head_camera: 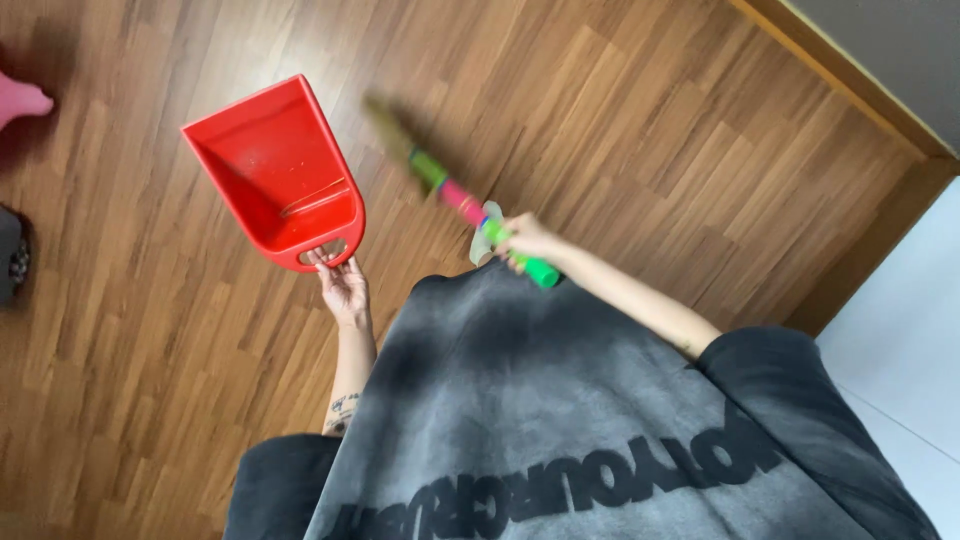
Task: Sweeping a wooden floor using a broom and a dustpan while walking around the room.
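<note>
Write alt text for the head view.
Seen from above, a person's left hand holds a red dustpan by its handle, while the right hand grips a short broom with a green and pink handle, blurred, above a wooden floor.

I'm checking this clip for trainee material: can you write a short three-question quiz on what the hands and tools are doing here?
1. True or false: the left hand grips the red dustpan by its handle end.
2. Which hand holds the broom handle? A) left B) right C) both
3. Fill in: the floor under the dustpan is made of ____ planks.

Key
1. True: the fingers hook the handle slot.
2. B: the right hand wraps the green and pink handle; the brush end is blurred.
3. Wooden.
</note>
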